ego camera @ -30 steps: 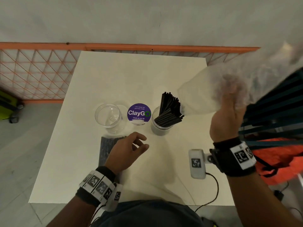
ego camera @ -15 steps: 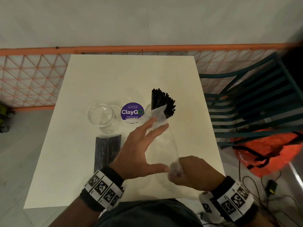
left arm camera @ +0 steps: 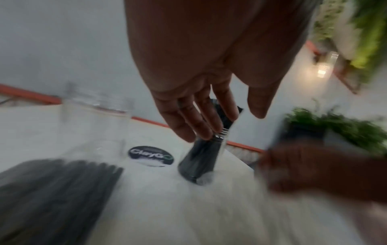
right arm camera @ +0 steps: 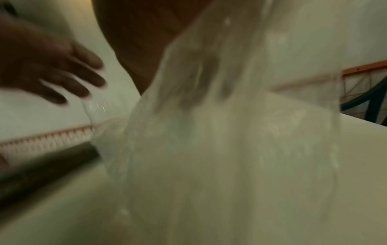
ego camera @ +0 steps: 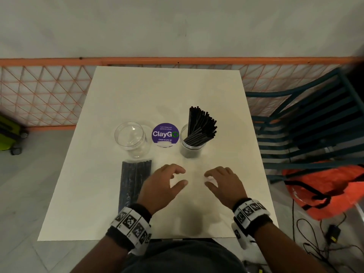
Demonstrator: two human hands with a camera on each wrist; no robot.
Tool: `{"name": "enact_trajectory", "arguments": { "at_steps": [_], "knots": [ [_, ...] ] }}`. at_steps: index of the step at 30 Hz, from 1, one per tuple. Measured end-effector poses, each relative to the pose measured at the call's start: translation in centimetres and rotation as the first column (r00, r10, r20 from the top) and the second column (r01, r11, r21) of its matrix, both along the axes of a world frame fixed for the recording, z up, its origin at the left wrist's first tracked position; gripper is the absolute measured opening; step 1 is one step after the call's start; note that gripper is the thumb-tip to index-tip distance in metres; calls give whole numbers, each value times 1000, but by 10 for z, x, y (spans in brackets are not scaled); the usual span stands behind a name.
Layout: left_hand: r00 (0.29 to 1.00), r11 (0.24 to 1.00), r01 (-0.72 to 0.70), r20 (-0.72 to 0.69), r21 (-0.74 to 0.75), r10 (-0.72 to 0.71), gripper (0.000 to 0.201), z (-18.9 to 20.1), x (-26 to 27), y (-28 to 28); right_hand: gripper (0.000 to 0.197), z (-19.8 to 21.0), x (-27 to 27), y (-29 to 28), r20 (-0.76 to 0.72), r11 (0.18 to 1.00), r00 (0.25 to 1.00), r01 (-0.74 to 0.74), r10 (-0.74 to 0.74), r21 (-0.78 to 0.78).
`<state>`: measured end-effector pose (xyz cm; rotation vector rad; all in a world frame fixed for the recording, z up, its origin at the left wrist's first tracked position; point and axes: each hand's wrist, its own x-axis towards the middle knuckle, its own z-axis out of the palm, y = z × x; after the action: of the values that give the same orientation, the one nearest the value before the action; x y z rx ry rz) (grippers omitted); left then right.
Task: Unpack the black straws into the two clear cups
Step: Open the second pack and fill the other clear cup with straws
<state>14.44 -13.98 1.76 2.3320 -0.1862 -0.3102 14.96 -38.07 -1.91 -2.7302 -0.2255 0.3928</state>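
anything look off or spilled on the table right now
Nothing spilled. The straws in the right cup lean and fan out rather than stand straight. The left cup is empty, and a packet of straws lies beside the left hand.

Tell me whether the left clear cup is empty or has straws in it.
Empty. The left clear cup stands upright with only its clear bottom showing; the black straws fill the right cup.

Straws (ego camera: pixel 199 127) in right cup (ego camera: pixel 190 148)
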Motion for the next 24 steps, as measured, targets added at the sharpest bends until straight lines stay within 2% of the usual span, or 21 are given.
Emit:
{"name": "enact_trajectory", "arguments": {
  "at_steps": [2, 5, 8, 10, 12, 14, 16, 19, 22, 24],
  "knots": [
    [998, 999, -46, -37, -18, 45, 21, -2, -1, 15, 39, -19, 1, -4, -117, 989, 993, -26, 9, -148],
    [990, 993, -114, -85, 8, 114, 14, -3, -7, 42, 41, -27, 1, -5, -53, 974, 998, 16, -28, -225],
    [976, 978, -208, -75, -19, 206, 13, -9, -17, 72, 49, -21, 5, 2, -33, 971, 999, 23, -32, -236],
    [961, 963, -271, -61, -17, 269, 12, -12, -23, 88, 56, -14, 9, 7, 3, 987, 1000, 18, -18, -158],
    [935, 937, -350, -61, 5, 350, 10, -13, -29, 105, 55, -2, 12, 17, 78, 1000, 997, -12, 12, 12],
    [906, 909, -413, -80, 58, 417, 13, -16, -31, 113, 43, 18, 12, 23, 123, 983, 992, -17, -6, 185],
    [864, 872, -469, -133, 141, 486, 19, -21, -40, 130, 26, 34, 12, 43, 122, 961, 992, -57, 24, 272],
    [820, 849, -457, -242, 266, 518, 40, -37, -51, 146, 13, 46, 10, 73, 13, 954, 992, -123, 125, 273],
    [771, 846, -442, -357, 297, 528, 67, -51, -58, 149, 20, 36, 8, 101, -180, 962, 957, -195, 230, 189],
    [718, 842, -474, -440, 258, 540, 78, -62, -61, 150, 28, 21, 5, 120, -352, 956, 891, -242, 287, 168]
  ]
}}
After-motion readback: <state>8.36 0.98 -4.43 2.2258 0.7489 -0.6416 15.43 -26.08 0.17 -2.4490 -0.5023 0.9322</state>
